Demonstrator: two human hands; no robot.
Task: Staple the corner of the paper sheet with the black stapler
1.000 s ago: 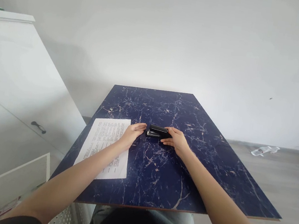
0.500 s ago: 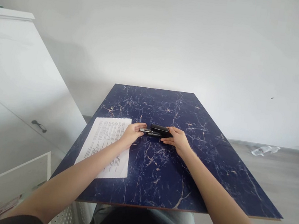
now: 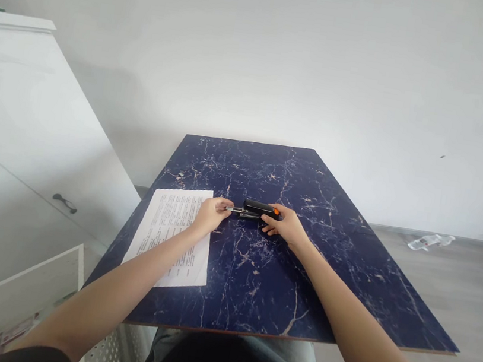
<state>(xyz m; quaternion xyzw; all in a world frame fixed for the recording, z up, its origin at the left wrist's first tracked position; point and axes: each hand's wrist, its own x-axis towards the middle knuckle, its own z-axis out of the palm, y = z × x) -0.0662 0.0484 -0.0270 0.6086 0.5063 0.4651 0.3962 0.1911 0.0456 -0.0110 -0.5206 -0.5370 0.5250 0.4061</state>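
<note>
A black stapler (image 3: 258, 208) with an orange patch at its right end is at the middle of the dark blue table (image 3: 243, 295). A silver metal slide (image 3: 235, 209) sticks out of its left end. My left hand (image 3: 211, 215) is closed, its fingertips pinching the slide's outer end. My right hand (image 3: 284, 225) grips the stapler's right end, thumb on the near side. Printed sheets of paper (image 3: 167, 230) lie left of the stapler, partly under my left forearm.
A white cabinet (image 3: 27, 133) with a dark handle stands at the left. Below it is a white-framed rack (image 3: 11, 286) holding several things. On the floor at the right, against the wall, lies a clear plastic object (image 3: 430, 242). My legs are under the table's near edge.
My right hand has shifted its grip on the stapler, so the orange patch now shows and the thumb lies lower. My left hand has moved slightly left, still at the metal slide.
</note>
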